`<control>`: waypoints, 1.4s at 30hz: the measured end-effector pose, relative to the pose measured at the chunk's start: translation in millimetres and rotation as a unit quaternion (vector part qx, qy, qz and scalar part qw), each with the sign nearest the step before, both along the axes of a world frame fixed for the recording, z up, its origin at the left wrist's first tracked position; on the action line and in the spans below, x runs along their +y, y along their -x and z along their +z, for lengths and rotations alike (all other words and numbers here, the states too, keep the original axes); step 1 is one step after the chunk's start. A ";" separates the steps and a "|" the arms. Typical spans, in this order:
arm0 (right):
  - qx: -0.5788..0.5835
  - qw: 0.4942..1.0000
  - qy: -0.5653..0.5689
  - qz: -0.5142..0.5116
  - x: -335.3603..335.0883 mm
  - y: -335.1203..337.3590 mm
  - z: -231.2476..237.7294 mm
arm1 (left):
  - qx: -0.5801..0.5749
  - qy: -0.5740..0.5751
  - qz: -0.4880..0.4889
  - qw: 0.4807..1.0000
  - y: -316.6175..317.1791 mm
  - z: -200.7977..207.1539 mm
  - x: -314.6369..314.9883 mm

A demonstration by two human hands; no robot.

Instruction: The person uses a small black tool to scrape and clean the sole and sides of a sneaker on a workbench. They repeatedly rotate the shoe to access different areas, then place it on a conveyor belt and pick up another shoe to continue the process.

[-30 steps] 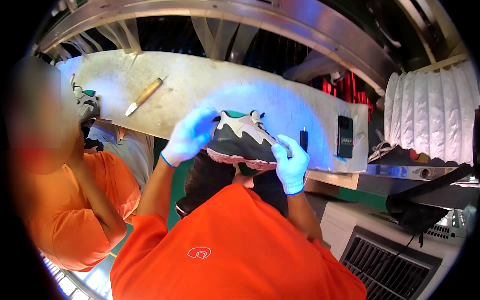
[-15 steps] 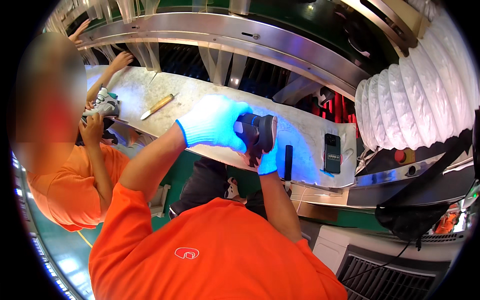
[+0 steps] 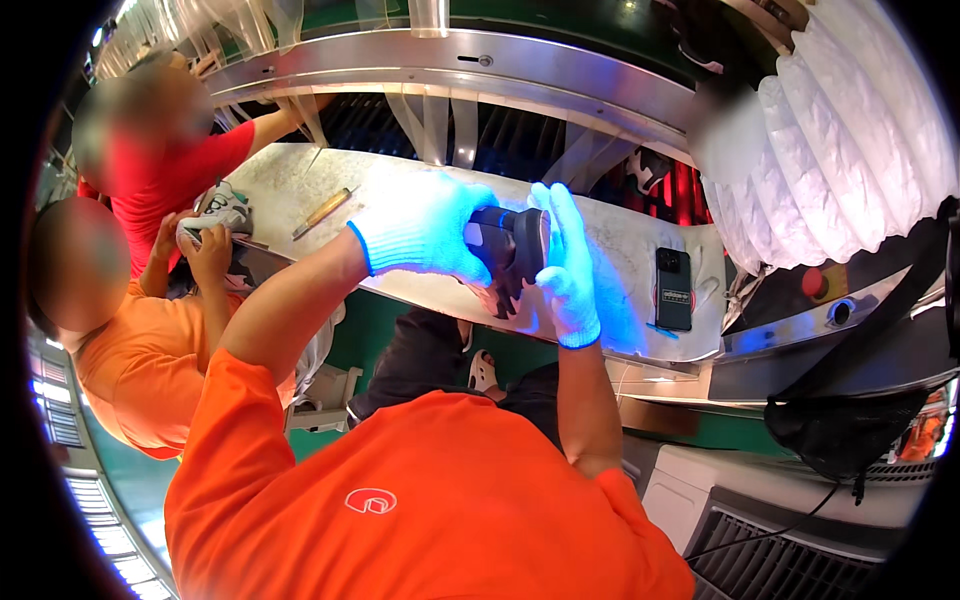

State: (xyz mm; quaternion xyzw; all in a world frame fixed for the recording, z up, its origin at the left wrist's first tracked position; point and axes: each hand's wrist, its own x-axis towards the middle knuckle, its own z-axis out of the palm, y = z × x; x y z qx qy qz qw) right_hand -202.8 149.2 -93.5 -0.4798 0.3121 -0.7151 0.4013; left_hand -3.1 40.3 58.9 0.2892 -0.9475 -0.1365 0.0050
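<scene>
My left hand (image 3: 420, 228), in a white knit glove lit blue, is closed around a dark shoe (image 3: 508, 245). The shoe is held above the worktable (image 3: 625, 325) with its sole edge toward the right. Beside that sole is my right hand (image 3: 572, 265), gloved too, its fingers stretched upward and apart from the thumb. The thumb is close to the shoe; whether it touches I cannot tell. A tool with a wooden handle (image 3: 325, 212) lies on the table to the left of my left hand. The shoe's far side is hidden.
A dark phone (image 3: 673, 290) lies at the table's right. Behind runs a metal rail (image 3: 430, 65) with clear plastic strips. A white ribbed duct (image 3: 840, 150) hangs at right, above a red button (image 3: 815, 283). At left, a co-worker in orange (image 3: 150, 370) handles a light shoe (image 3: 225, 208); another wears red (image 3: 185, 190).
My right hand has come out from behind the shoe to its right side, fingers now stretched up. The black strip on the table is no longer visible. A co-worker in red has come into view.
</scene>
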 end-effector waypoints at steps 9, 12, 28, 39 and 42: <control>-0.237 0.970 0.056 -0.009 -13.2 -34.1 -38.2 | 0.009 -0.004 0.007 1.000 -0.2 -2.4 6.6; -0.115 0.992 0.055 -0.024 -10.0 -23.6 -29.6 | 0.024 0.007 0.003 1.000 2.0 1.3 9.2; 0.143 0.970 -0.174 -0.092 12.6 -17.4 63.9 | -0.005 -0.170 -0.083 0.982 -12.0 -1.4 -53.9; 0.171 0.904 -0.193 -0.340 -28.4 -65.6 72.3 | 0.485 -0.260 0.279 0.787 12.4 -198.3 65.9; 0.243 0.883 -0.168 -0.365 0.1 -80.0 72.5 | 0.529 -0.442 0.236 0.685 -5.4 -182.5 62.6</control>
